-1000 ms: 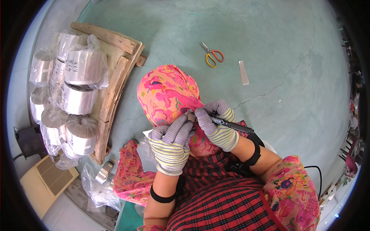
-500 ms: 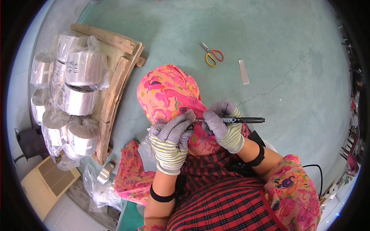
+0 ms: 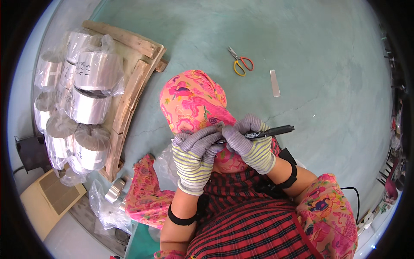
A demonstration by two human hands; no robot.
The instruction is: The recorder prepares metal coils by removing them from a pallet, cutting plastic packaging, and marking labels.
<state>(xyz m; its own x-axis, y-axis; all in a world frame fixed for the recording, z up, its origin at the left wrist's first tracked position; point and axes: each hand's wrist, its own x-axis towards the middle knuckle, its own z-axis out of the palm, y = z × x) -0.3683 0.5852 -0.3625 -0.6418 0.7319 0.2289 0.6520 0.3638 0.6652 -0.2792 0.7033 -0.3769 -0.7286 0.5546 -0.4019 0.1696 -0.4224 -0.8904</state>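
Both my hands wear grey gloves with yellow-striped cuffs and meet above pink flowered cloth over my bent leg. My left hand [image 3: 194, 159] pinches a small thin silvery-grey piece [image 3: 220, 125], mostly hidden by the gloved fingers. In my right hand [image 3: 250, 144] is a black marker pen [image 3: 279, 131], gripped along its barrel. Its back end points right and slightly up, while its writing end sits against the left fingers. Whether the tip touches the piece is hidden.
Scissors [image 3: 240, 62] with one red and one yellow handle lie on the green floor, near a flat silvery strip [image 3: 275, 83]. On the left, a wooden pallet [image 3: 129, 97] bears several plastic-wrapped metal rolls [image 3: 97, 71]. A beige box-shaped unit [image 3: 51, 196] and plastic wrapping [image 3: 108, 211] sit lower left.
The marker has tilted, its writing end lower and its back end higher. My two hands have come closer together, and more of the small piece is covered. The view has shifted slightly.
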